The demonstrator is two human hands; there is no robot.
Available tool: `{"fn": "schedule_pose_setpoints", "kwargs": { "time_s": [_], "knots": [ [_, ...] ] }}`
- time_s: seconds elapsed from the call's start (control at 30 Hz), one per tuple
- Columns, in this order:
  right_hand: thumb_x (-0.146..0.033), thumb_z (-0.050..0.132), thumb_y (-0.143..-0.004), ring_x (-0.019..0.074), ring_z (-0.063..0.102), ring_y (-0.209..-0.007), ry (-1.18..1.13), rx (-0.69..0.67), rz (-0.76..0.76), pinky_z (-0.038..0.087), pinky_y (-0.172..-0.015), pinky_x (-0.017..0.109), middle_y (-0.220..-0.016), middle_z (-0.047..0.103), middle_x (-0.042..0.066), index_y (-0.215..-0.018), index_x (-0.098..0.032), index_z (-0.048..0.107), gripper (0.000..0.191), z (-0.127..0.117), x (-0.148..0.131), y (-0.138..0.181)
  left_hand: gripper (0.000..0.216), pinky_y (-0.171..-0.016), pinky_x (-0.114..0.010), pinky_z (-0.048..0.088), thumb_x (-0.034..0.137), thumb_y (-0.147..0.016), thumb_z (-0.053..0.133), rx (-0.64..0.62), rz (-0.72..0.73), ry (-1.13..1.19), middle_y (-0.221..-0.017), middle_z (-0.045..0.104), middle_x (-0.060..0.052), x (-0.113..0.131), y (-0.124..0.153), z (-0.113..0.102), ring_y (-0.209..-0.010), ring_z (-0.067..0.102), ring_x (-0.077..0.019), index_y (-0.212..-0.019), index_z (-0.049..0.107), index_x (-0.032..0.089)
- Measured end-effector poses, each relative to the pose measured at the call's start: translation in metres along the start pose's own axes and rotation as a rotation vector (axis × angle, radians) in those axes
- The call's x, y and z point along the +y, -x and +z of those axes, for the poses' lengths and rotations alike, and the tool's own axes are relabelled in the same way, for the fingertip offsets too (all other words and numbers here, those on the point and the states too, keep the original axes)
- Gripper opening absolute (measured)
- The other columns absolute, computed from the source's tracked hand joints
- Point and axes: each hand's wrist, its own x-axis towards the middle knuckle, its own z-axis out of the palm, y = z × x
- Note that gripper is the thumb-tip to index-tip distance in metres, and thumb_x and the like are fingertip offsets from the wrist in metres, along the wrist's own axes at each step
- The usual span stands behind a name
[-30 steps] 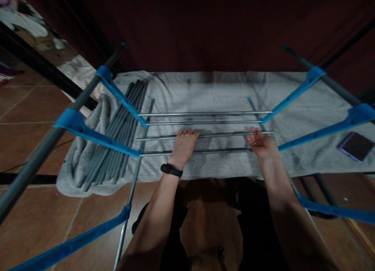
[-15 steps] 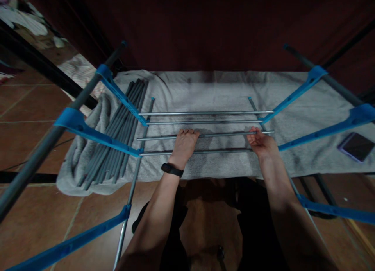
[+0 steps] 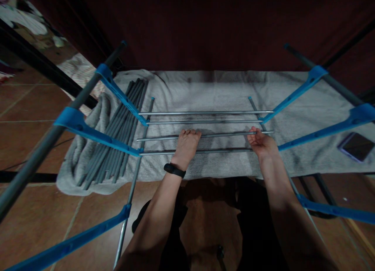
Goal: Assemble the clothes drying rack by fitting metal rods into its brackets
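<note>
while the left hand [image 3: 188, 144] curls its fingers over a metal tube [image 3: 222, 135] above the grey cloth [image 3: 181, 87], and the right hand [image 3: 262, 143] pinches near its end, positioning seems in hand, calling for alignment with the blue brackets [image 3: 101, 139].

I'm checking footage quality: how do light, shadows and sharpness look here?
Head view: dim overall, with the dark red curtain losing detail; head view: a soft shadow on the towel right beside the left hand, and pale glints along the metal rods; head view: clutter at upper left is too soft to identify.
</note>
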Motion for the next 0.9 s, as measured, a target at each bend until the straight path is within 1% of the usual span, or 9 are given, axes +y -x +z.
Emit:
{"fn": "schedule_pose_setpoints", "kwargs": {
  "time_s": [0.13,0.3,0.53,0.9],
  "knots": [
    [-0.008,0.042,-0.098,0.0061,0.065,-0.06,0.006,0.009,-0.008,0.059,-0.056,0.016,-0.076,0.067,-0.004,-0.083,-0.021,0.056,0.025,0.0011,-0.0003,0.0014,0.039,-0.102,-0.039,0.04,0.005,-0.095,0.034,-0.027,-0.006,-0.014,-0.107,0.069,-0.008,0.0003,-0.0007,0.0016,-0.106,0.061,-0.0223,-0.113,0.065,0.022],
    [-0.008,0.044,-0.098,0.006,0.065,-0.062,0.009,0.022,-0.013,0.059,-0.058,0.017,-0.075,0.066,-0.005,-0.08,-0.021,0.055,0.025,0.0018,-0.0005,0.0017,0.04,-0.101,-0.039,0.041,0.005,-0.095,0.034,-0.012,0.008,-0.018,-0.109,0.069,-0.009,0.0001,-0.0011,0.0033,-0.106,0.061,-0.0229,-0.115,0.065,0.02],
    [-0.009,0.045,-0.098,0.0058,0.064,-0.059,0.022,0.02,-0.011,0.058,-0.056,0.017,-0.07,0.066,-0.006,-0.079,-0.021,0.056,0.025,0.0008,-0.0012,0.0008,0.04,-0.1,-0.039,0.042,0.005,-0.096,0.034,0.005,0.001,-0.03,-0.108,0.069,-0.009,0.0003,0.0003,0.0032,-0.106,0.062,-0.0233,-0.116,0.065,0.02],
    [-0.011,0.049,-0.098,0.0052,0.061,-0.054,0.033,0.036,0.004,0.057,-0.053,0.016,-0.065,0.063,-0.007,-0.079,-0.019,0.057,0.023,0.0048,-0.0025,0.0085,0.04,-0.101,-0.039,0.042,0.005,-0.095,0.035,-0.008,-0.037,0.007,-0.11,0.07,-0.009,-0.0068,-0.001,0.0025,-0.105,0.063,-0.0225,-0.113,0.066,0.021]
  ]
}}
